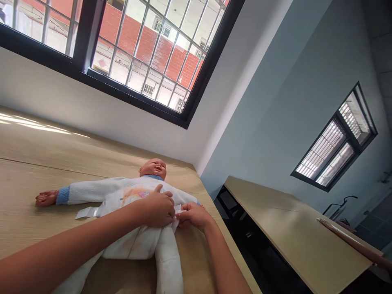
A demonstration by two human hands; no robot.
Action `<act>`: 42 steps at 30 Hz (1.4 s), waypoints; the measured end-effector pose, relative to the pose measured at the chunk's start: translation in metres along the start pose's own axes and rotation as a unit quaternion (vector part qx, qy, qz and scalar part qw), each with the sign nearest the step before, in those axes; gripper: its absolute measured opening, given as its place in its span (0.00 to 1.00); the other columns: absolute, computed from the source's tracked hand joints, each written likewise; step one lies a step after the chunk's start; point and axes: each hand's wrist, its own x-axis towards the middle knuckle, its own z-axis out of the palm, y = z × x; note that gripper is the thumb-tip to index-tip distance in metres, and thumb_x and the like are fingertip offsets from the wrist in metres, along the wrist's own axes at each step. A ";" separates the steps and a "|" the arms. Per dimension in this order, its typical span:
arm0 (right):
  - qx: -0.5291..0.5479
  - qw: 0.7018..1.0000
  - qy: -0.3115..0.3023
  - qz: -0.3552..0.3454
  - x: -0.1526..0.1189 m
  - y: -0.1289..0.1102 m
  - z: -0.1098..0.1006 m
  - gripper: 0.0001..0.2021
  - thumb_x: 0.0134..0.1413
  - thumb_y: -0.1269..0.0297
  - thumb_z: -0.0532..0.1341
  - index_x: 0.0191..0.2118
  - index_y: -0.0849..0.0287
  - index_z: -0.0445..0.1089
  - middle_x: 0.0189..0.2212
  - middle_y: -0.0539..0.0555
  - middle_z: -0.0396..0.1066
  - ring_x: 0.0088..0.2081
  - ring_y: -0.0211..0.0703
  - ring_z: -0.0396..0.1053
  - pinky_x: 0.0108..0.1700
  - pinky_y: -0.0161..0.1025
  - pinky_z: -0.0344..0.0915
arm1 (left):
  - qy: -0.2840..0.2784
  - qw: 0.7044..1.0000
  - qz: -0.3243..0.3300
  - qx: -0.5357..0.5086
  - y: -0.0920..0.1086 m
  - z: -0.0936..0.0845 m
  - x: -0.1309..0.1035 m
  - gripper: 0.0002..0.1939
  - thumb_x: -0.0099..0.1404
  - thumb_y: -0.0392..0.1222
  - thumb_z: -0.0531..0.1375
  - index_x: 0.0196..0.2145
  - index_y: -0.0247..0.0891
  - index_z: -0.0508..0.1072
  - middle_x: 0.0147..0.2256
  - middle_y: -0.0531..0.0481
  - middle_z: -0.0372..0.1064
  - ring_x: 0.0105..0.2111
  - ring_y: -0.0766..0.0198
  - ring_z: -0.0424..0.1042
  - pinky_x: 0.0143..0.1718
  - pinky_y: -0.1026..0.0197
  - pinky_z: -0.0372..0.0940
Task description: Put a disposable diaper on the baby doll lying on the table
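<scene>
A baby doll [154, 168] in a white fleece suit with blue cuffs lies face up on a wooden table [18, 179]. Around its middle is a white diaper [131, 249] with a coloured print at the front; one tab [87, 212] sticks out on the left side. My left hand [159, 207] rests on the diaper front, fingers bent against its right edge. Beside it, my right hand [191, 215] pinches a white piece of the diaper at the doll's hip.
The table meets a white wall below a barred window [153, 45]. A second wooden table [294, 228] stands to the right across a dark gap. Farther right is a brown curved object [349, 241].
</scene>
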 end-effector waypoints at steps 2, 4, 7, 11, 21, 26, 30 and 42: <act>0.008 1.000 -0.004 0.002 0.002 0.002 -0.002 0.24 0.29 0.56 0.80 0.25 0.61 0.67 0.22 0.48 0.71 0.28 0.38 0.72 0.36 0.37 0.71 | -0.026 0.999 -0.017 -0.013 0.001 -0.002 -0.002 0.12 0.67 0.44 0.58 0.35 0.48 0.83 0.46 0.47 0.79 0.57 0.43 0.65 0.63 0.29 0.47; 0.015 1.000 -0.008 0.003 0.003 0.004 -0.004 0.26 0.26 0.56 0.81 0.25 0.61 0.66 0.21 0.48 0.71 0.27 0.38 0.72 0.35 0.37 0.71 | -0.041 0.998 -0.051 -0.014 0.003 -0.004 -0.003 0.12 0.66 0.49 0.59 0.37 0.48 0.83 0.57 0.43 0.72 0.64 0.35 0.57 0.60 0.20 0.45; 0.023 1.000 -0.014 0.003 0.001 0.005 -0.008 0.26 0.26 0.56 0.81 0.25 0.61 0.65 0.22 0.48 0.71 0.27 0.37 0.72 0.35 0.37 0.71 | -0.033 0.994 -0.103 -0.007 0.005 -0.006 -0.001 0.16 0.67 0.53 0.58 0.36 0.45 0.83 0.66 0.39 0.61 0.67 0.30 0.50 0.56 0.17 0.48; 0.026 0.999 -0.018 0.007 0.000 0.006 -0.013 0.26 0.26 0.57 0.81 0.25 0.60 0.65 0.22 0.49 0.72 0.27 0.37 0.73 0.34 0.35 0.71 | -0.016 0.989 -0.147 -0.003 0.004 -0.003 0.003 0.16 0.68 0.43 0.54 0.31 0.38 0.80 0.58 0.35 0.67 0.61 0.36 0.58 0.53 0.27 0.60; 0.032 0.999 -0.040 -0.011 -0.007 -0.002 -0.010 0.26 0.27 0.53 0.81 0.27 0.62 0.69 0.25 0.50 0.73 0.29 0.38 0.73 0.36 0.37 0.70 | -0.085 0.972 -0.217 -0.043 0.009 -0.009 0.004 0.24 0.56 0.51 0.67 0.51 0.52 0.81 0.72 0.40 0.48 0.67 0.17 0.40 0.54 0.11 0.34; 0.043 0.998 -0.038 -0.034 -0.012 -0.008 -0.007 0.24 0.28 0.55 0.81 0.26 0.63 0.69 0.26 0.47 0.71 0.32 0.37 0.71 0.43 0.39 0.70 | -0.087 0.967 -0.237 -0.039 0.016 -0.017 0.006 0.30 0.50 0.54 0.71 0.52 0.46 0.81 0.73 0.35 0.45 0.64 0.16 0.47 0.53 0.11 0.38; 0.048 0.997 -0.040 -0.036 -0.015 -0.010 -0.008 0.25 0.27 0.55 0.81 0.25 0.63 0.69 0.25 0.48 0.71 0.31 0.37 0.70 0.40 0.38 0.68 | -0.102 0.965 -0.239 -0.044 0.017 -0.018 0.008 0.34 0.45 0.51 0.73 0.52 0.41 0.81 0.73 0.31 0.41 0.62 0.19 0.52 0.53 0.12 0.42; 0.133 0.982 -0.078 -0.114 -0.009 -0.016 0.022 0.25 0.33 0.53 0.81 0.29 0.64 0.71 0.28 0.49 0.73 0.28 0.34 0.69 0.36 0.35 0.66 | -0.110 0.965 -0.238 -0.010 0.020 -0.016 0.011 0.36 0.49 0.53 0.70 0.55 0.39 0.78 0.72 0.30 0.46 0.63 0.15 0.49 0.52 0.13 0.47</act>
